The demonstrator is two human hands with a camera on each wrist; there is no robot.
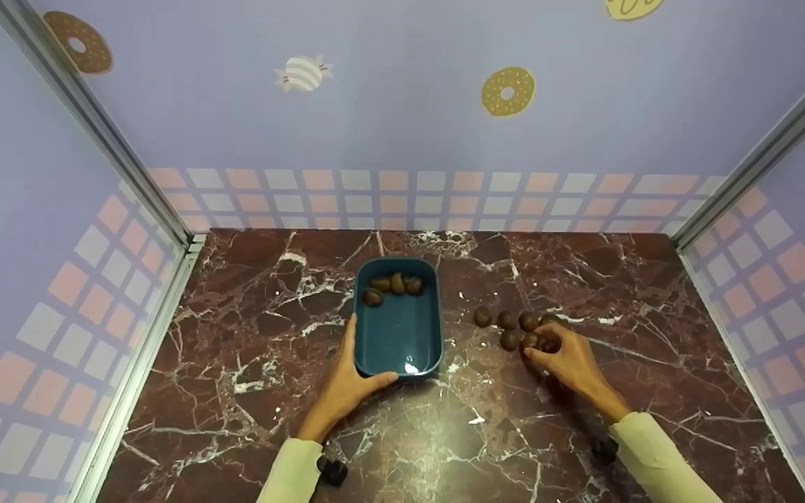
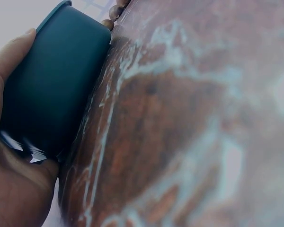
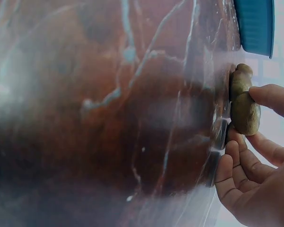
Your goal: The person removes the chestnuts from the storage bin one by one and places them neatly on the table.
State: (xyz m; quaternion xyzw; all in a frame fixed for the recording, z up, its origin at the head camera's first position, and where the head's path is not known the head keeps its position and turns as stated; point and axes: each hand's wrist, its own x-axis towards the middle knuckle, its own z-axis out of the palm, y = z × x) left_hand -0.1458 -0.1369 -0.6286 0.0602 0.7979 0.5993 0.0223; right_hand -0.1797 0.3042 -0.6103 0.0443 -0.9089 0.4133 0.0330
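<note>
A dark red-brown marble counter (image 1: 402,433) with white veining fills the lower part of the head view, glossy enough to catch glare near its middle. Lavender walls (image 1: 402,126) enclose it on three sides, each with a band of pink and pale squares along the bottom. The back wall bears stickers: a brown doughnut (image 1: 78,42), a striped sweet (image 1: 303,73) and a yellow doughnut (image 1: 508,91). Metal corner rails (image 1: 88,119) run down at left and right.
</note>
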